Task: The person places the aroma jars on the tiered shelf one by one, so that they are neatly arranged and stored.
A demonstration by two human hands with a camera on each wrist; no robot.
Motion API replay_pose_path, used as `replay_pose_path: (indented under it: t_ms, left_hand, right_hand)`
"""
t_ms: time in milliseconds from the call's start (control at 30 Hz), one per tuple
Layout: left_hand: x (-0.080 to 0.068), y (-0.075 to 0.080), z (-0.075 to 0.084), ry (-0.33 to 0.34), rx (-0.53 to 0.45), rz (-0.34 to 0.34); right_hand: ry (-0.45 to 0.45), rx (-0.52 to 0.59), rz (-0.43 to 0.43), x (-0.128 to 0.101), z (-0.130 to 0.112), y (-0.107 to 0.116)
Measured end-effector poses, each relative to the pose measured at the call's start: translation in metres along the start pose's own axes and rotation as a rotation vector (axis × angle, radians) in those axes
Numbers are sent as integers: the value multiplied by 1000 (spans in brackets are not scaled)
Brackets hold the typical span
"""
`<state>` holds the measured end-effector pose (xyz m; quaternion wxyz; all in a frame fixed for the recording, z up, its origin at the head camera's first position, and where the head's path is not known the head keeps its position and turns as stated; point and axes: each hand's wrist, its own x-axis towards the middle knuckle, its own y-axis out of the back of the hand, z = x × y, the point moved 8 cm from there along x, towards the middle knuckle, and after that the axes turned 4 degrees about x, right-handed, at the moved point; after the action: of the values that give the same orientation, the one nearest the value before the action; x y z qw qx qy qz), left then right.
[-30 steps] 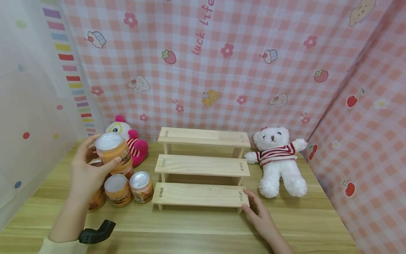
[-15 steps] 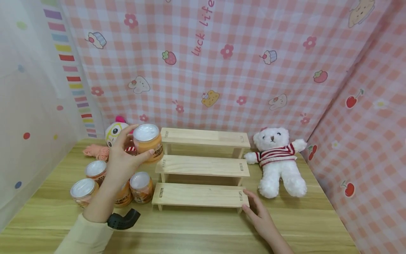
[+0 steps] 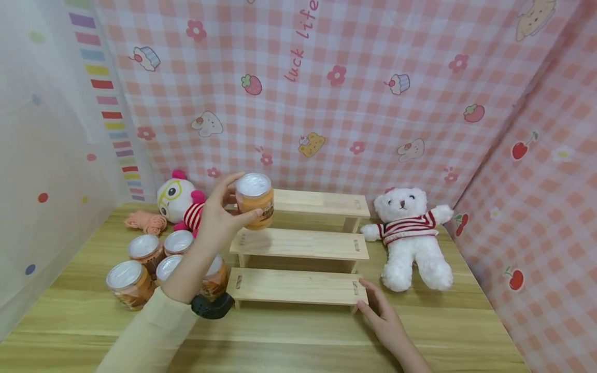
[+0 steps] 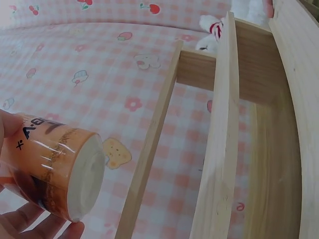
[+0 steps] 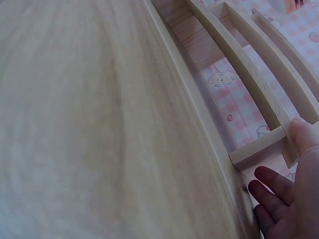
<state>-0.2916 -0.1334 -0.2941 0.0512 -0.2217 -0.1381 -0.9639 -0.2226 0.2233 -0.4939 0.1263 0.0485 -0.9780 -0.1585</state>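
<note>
My left hand [image 3: 220,217] holds an orange can [image 3: 255,204] with a clear lid, upright between thumb and fingers, above the left part of the three-tier wooden shelf [image 3: 298,243]. In the left wrist view the pale bottom of the can [image 4: 85,179] shows near the tiers. My right hand [image 3: 384,321] grips the right end of the lowest tier, thumb at the front corner and a finger at the back one. Seen from the right wrist, the thumb [image 5: 301,135] lies on the board's edge and the other fingers are loosely bent below it.
Several more orange cans [image 3: 130,290] stand at the left, partly behind the left forearm. Behind them lie a bundle of peach yarn [image 3: 146,221] and a pink-and-white plush toy [image 3: 179,199]. A white teddy bear [image 3: 412,248] sits right of the shelf, before a checked curtain [image 3: 289,103].
My left hand has carried the can rightward from above the other cans to over the shelf, uncovering the plush toy and yarn. My right hand stays at the lowest tier's end.
</note>
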Motion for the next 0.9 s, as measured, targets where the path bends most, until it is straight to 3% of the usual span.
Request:
replay_pose_path:
  t_ms: [333,900]
  left_hand:
    - [21,-22,-1,-6,-36,-49]
    - [52,-50,-11,-10,-17,-86]
  right_hand:
    - [-8,-11,1,0,0,0]
    - [-13,18,-14,0,1,-1]
